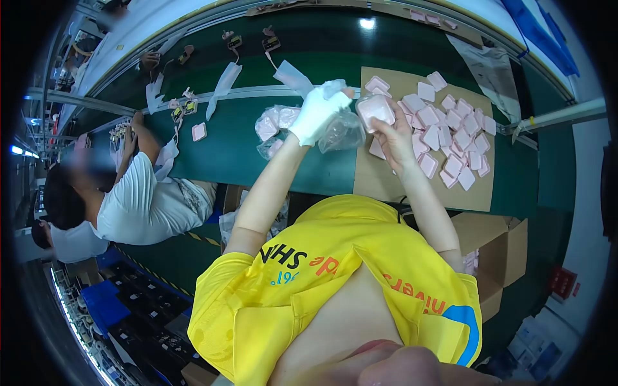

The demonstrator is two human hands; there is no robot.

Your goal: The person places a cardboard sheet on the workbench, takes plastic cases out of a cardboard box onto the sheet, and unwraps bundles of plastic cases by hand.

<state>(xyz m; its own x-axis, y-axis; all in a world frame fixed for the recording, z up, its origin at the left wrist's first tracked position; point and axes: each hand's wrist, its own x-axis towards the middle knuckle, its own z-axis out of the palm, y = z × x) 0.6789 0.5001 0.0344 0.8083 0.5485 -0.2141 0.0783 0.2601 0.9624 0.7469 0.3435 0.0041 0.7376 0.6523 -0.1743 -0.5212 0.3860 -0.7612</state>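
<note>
My left hand (317, 114), in a white glove, has its fingers closed on a crumpled clear plastic bag (342, 132), which hangs beside it over the green bench. Bare, my right hand (397, 136) grips a pale pink square plastic case (374, 112) between thumb and fingers. The case is close to the bag's right side. Many similar pink square pieces (462, 138) lie loosely heaped on a cardboard sheet (386, 183) to the right. Left of my gloved hand, several pink pieces in clear bags (278, 122) rest on the bench.
A green work surface (238, 154) runs across, with a metal rail (251, 94) along it. Small assemblies with white strips (225, 82) lie beyond. One pink piece (199, 132) sits farther left. A co-worker in a white shirt (151, 199) works at left. An open cardboard box (492, 257) stands below right.
</note>
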